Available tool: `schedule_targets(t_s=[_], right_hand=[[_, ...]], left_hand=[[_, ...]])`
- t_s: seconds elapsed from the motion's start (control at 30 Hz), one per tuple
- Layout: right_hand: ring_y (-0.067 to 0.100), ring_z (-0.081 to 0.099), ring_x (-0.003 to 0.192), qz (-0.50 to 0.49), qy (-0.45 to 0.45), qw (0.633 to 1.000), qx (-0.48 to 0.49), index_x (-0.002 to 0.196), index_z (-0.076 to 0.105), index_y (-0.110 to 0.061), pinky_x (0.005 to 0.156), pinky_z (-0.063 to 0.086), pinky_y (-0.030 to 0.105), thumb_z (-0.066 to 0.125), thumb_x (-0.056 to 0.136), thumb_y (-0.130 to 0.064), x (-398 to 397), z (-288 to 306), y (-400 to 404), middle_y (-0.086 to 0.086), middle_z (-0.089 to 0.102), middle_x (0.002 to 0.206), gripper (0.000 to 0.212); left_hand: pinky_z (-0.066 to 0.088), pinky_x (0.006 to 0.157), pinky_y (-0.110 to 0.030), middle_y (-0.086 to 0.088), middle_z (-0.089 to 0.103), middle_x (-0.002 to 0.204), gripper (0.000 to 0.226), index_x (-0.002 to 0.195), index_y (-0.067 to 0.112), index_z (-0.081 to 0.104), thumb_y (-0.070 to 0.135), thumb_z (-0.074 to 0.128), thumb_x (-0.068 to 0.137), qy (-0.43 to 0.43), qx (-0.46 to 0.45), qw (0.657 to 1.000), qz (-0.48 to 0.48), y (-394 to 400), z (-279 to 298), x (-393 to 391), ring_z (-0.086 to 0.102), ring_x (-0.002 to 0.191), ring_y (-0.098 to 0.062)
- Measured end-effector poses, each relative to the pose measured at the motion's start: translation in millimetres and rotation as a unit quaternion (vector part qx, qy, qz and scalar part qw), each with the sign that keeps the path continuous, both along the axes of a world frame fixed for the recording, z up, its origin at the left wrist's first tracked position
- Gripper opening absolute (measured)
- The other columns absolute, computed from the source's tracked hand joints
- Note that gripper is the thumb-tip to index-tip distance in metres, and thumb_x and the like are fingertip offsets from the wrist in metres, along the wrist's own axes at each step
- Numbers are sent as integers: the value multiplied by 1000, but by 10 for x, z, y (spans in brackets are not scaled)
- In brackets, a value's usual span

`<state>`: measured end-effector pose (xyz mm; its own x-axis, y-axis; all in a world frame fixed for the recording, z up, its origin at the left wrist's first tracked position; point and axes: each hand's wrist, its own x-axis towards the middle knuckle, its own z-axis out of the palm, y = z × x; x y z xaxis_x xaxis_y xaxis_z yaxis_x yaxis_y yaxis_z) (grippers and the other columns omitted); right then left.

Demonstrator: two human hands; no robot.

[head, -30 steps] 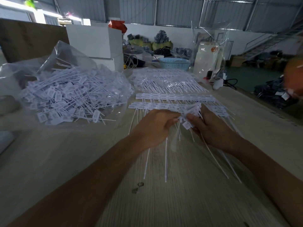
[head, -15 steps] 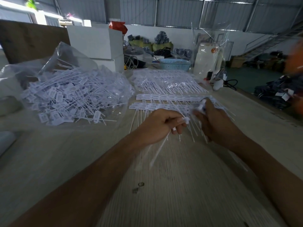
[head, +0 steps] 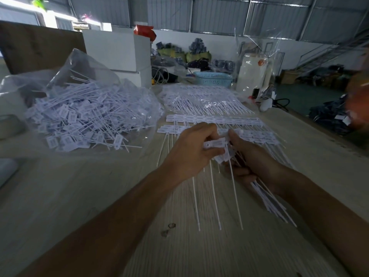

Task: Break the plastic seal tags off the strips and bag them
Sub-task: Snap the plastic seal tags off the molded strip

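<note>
My left hand [head: 191,150] pinches the head end of a short strip of white seal tags [head: 216,143] above the table's middle. Three long tails of that strip [head: 213,192] hang down toward me. My right hand [head: 255,162] grips a bundle of separated tags [head: 269,198], their tails pointing to the lower right. Behind the hands, two whole strips of joined tags [head: 215,119] lie flat across the table. A clear plastic bag [head: 83,108] on the left holds a large heap of loose tags.
A packet of wrapped strips [head: 203,100] lies beyond the flat strips. White boxes [head: 117,50], a blue basket [head: 213,78] and a white container in clear film [head: 253,74] stand at the table's far end. The wooden table [head: 79,196] drops off at the right edge.
Both hands came back together over the strips. My left hand now pinches a short strip with three tails hanging, and the right hand's bundle has swung toward the lower right.
</note>
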<state>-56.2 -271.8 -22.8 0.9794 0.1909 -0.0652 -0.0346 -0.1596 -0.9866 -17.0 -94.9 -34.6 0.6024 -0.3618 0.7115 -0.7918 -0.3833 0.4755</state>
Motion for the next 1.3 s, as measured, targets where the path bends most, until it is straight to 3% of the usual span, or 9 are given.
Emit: schedule_targets(t_s=[0.17, 0.37, 0.47, 0.7, 0.87, 1.0, 1.17, 1.23, 1.3], right_hand=[[7, 28, 41, 2, -53, 998, -21, 77, 60, -26, 38, 24, 16, 54, 91, -60, -23, -43, 21, -2, 36, 55, 37], [7, 29, 41, -23, -56, 997, 54, 60, 59, -29, 36, 23, 15, 59, 91, -51, 22, 28, -131, -8, 37, 52, 38], [9, 28, 41, -3, -79, 996, 33, 62, 54, -29, 38, 23, 16, 58, 96, -46, 33, -31, -109, -7, 35, 52, 39], [7, 42, 42, 3, -249, 952, -180, 89, 53, -16, 43, 35, 21, 51, 101, -33, 8, -32, -103, -8, 49, 56, 21], [7, 59, 71, 20, -350, 890, -290, 105, 55, -19, 67, 45, 24, 41, 98, -37, 13, -64, -134, -12, 65, 83, 24], [-4, 58, 67, 37, -374, 872, -315, 102, 46, -39, 63, 39, 11, 40, 98, -36, 69, -67, -228, -30, 60, 77, 8], [6, 64, 77, 3, -375, 857, -353, 113, 54, -23, 71, 51, 34, 36, 96, -45, 152, -81, -326, -8, 67, 90, 33], [6, 64, 74, -80, -336, 868, -356, 121, 54, -16, 65, 52, 31, 34, 99, -45, 225, -67, -465, -1, 68, 98, 41], [2, 58, 60, -179, -288, 893, -296, 123, 51, -16, 55, 49, 25, 39, 106, -32, 272, -7, -696, 2, 67, 99, 27]], left_hand=[[37, 66, -17, 3, 57, 84, 26, 82, 6, 65, 20, 85, 73, -11, 31, 999, -11, -18, 8, -19, 52, 75, -10], [45, 100, -40, -1, 65, 128, 41, 132, 17, 60, 15, 63, 92, -26, 118, 992, 37, 127, 22, -14, 58, 118, -20], [48, 92, -40, -5, 69, 116, 31, 126, 13, 65, 21, 61, 95, -55, 153, 985, 58, 128, 10, -39, 60, 109, -26], [52, 83, -43, -2, 68, 112, 33, 125, 18, 63, 9, 55, 95, -88, 223, 969, 55, 147, -7, -69, 60, 106, -25], [54, 75, -36, 0, 70, 87, 19, 95, 7, 72, 2, 53, 97, 4, 151, 988, 16, 115, -21, -3, 64, 79, -17], [45, 64, -15, 10, 63, 71, 27, 80, 18, 68, 9, 53, 100, 69, 110, 991, -30, 108, 7, -27, 59, 64, -5], [49, 68, -21, -3, 72, 78, 26, 88, 5, 74, 13, 53, 101, 129, 101, 985, -59, 45, 50, -56, 62, 64, -3], [46, 66, -14, -3, 72, 78, 24, 86, 12, 73, 13, 54, 100, 155, 93, 979, -93, 53, 63, -93, 61, 62, 1], [46, 65, -12, 0, 73, 79, 24, 83, 23, 71, 14, 56, 100, 159, 89, 976, -117, 70, 56, -117, 62, 65, 2]])
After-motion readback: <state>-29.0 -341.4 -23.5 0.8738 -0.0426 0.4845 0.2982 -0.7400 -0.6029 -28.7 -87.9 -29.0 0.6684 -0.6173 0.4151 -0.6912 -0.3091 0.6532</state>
